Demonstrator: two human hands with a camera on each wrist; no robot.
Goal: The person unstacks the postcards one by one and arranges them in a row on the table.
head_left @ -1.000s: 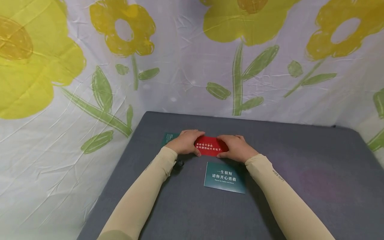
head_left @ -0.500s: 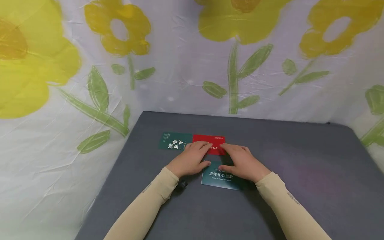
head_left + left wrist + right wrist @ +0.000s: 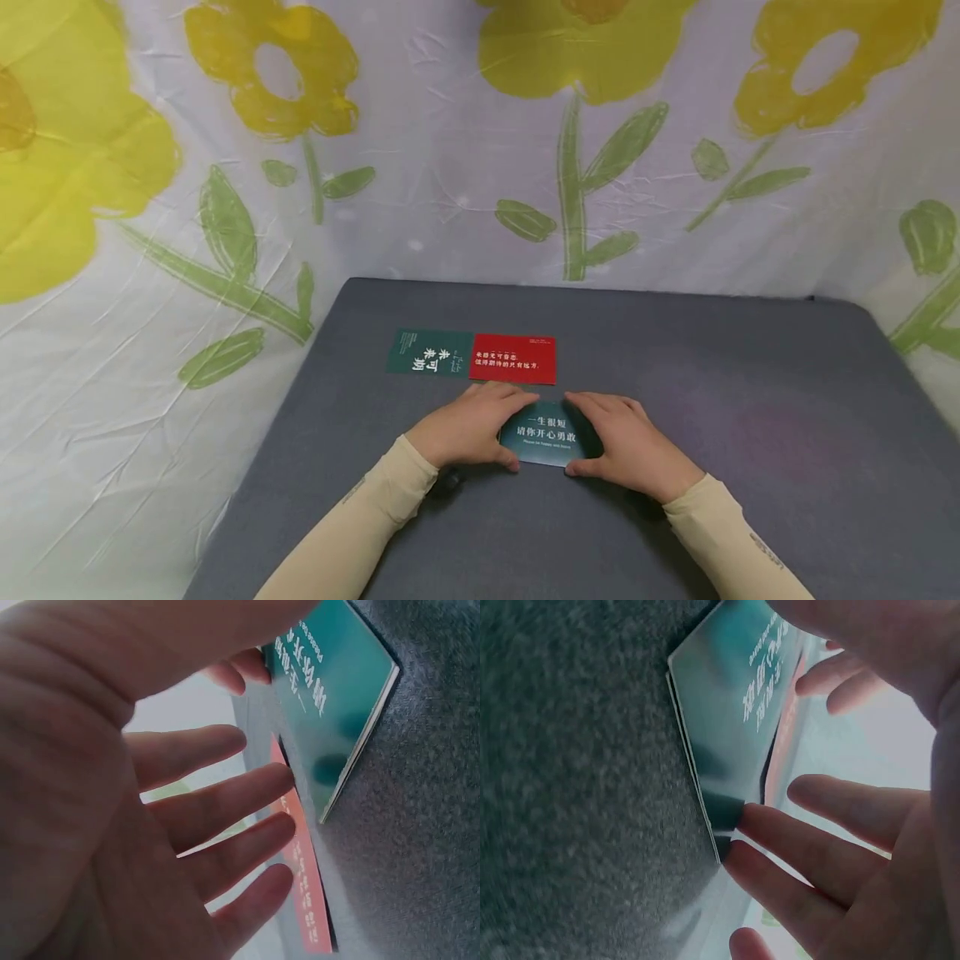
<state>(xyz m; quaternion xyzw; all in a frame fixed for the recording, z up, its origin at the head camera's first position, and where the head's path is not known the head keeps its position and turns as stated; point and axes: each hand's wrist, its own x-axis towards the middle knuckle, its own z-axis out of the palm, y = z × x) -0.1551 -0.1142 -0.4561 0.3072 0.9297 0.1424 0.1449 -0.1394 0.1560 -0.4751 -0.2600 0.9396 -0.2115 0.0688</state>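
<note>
A teal card (image 3: 545,433) with white writing lies flat between the two hands in the head view. Its side shows more than one thin layer in the right wrist view. At its left side is my left hand (image 3: 467,425), fingers spread and thumb near the front edge; in the left wrist view the fingers stand clear of the card. My right hand (image 3: 633,442) is at the opposite side, with fairly straight fingertips (image 3: 754,817) against or very close to the card's edge. Behind lie a red card (image 3: 513,367) and a dark green card (image 3: 408,354), side by side.
The cards lie on a grey cloth-covered table (image 3: 712,350). A white curtain (image 3: 450,167) with yellow flowers hangs behind and to the left. A small dark object (image 3: 452,480) shows under the left wrist.
Both hands have left the red card and come back toward the person, now on either side of the teal card. The red card lies uncovered beside the dark green one.
</note>
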